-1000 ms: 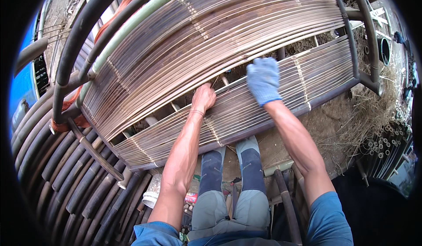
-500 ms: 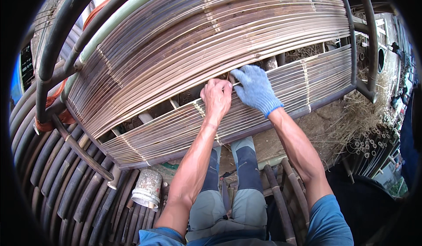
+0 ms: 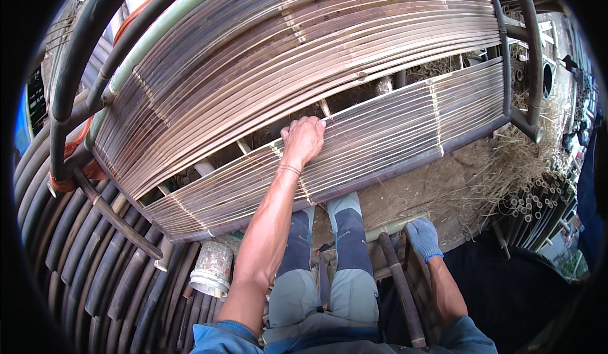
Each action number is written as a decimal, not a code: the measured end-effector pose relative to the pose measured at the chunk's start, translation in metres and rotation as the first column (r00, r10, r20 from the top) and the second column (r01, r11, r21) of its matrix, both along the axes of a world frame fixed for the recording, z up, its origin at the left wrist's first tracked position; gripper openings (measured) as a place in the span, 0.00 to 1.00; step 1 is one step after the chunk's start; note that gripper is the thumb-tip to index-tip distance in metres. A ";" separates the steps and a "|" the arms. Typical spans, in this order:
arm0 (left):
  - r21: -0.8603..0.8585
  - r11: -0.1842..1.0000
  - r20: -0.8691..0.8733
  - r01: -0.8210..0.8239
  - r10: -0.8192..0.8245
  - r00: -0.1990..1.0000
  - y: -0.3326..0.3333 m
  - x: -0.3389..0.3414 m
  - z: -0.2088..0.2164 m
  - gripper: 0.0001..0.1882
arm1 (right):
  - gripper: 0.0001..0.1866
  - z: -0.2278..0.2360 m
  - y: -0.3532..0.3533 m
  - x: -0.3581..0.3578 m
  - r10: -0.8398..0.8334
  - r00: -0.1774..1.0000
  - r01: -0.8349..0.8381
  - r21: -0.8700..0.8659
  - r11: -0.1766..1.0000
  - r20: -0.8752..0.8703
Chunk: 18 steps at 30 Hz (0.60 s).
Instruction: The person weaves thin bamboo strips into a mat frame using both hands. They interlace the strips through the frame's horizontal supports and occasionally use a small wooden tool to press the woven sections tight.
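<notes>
A large rack of thin bamboo slats (image 3: 253,69), bound with pale lashings, spans the upper view. Below it, across a dark gap, lies a narrower slat strip (image 3: 386,126). My bare left hand (image 3: 304,140) is curled over the strip's upper edge slat, at the gap. Thin reddish strands run by it over the slats. My right hand (image 3: 423,237), in a light blue knitted glove, is low on the right beside the end of a pale bamboo pole (image 3: 396,226). Its fingers look bent, and whatever they hold is hidden.
Dark bamboo poles (image 3: 120,252) lie stacked at the left, with a stained white bucket (image 3: 212,267) beside them. Curved bamboo frame pieces (image 3: 534,56) rise around the rack. Straw (image 3: 513,151) and cut bamboo ends (image 3: 532,203) lie at right. Black cloth (image 3: 506,284) is at lower right.
My gloved right hand has left the gap and come down to the lower right. My left hand stays at the strip's edge, slightly further left, its fingers still curled.
</notes>
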State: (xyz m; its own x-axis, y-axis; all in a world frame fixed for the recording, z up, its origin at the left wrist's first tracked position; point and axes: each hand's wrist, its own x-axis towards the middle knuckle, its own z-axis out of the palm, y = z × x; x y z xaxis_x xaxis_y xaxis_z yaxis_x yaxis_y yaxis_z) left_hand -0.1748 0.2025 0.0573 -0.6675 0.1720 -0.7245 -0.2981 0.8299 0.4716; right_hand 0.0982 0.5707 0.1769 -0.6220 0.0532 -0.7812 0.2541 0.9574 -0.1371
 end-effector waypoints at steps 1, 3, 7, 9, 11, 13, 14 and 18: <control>0.048 0.998 0.017 -0.034 0.033 0.999 -0.003 0.000 -0.003 0.21 | 0.11 0.005 -0.005 -0.010 -0.002 0.999 0.001 0.040 0.999 0.044; 0.139 0.985 0.053 -0.104 0.097 0.994 -0.008 0.001 -0.005 0.18 | 0.19 0.000 -0.043 -0.061 0.037 0.949 -0.001 0.115 0.993 -0.312; 0.122 0.981 -0.178 -0.150 0.170 0.969 -0.003 0.015 -0.012 0.16 | 0.27 -0.043 -0.124 -0.166 -0.037 0.771 0.031 -0.021 0.999 -0.636; 0.107 0.983 -0.226 -0.147 0.168 0.960 0.001 0.018 -0.017 0.15 | 0.29 -0.060 -0.165 -0.207 -0.070 0.685 -0.001 -0.098 0.995 -0.725; 0.091 0.985 -0.261 -0.147 0.166 0.951 0.005 0.021 -0.019 0.14 | 0.22 -0.074 -0.199 -0.234 0.008 0.681 -0.045 -0.031 0.999 -0.732; 0.087 0.984 -0.245 -0.158 0.175 0.954 0.005 0.020 -0.018 0.14 | 0.16 -0.087 -0.214 -0.243 0.026 0.835 -0.029 0.002 1.000 -0.550; 0.082 0.985 -0.237 -0.155 0.170 0.957 0.005 0.019 -0.017 0.14 | 0.13 -0.092 -0.218 -0.243 0.032 0.894 -0.026 0.020 0.999 -0.447; 0.040 0.983 -0.260 -0.179 0.184 0.948 0.003 0.022 -0.025 0.18 | 0.12 -0.086 -0.225 -0.234 -0.309 0.888 0.286 -0.115 0.951 -0.341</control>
State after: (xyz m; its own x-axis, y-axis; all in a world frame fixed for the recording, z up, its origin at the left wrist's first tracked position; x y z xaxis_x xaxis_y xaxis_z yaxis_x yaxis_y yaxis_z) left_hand -0.1532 0.2055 0.0324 -0.8542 0.0404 -0.5184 -0.3072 0.7651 0.5659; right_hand -0.1362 0.3461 0.0912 -0.8180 0.2391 -0.5232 0.4506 0.8317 -0.3244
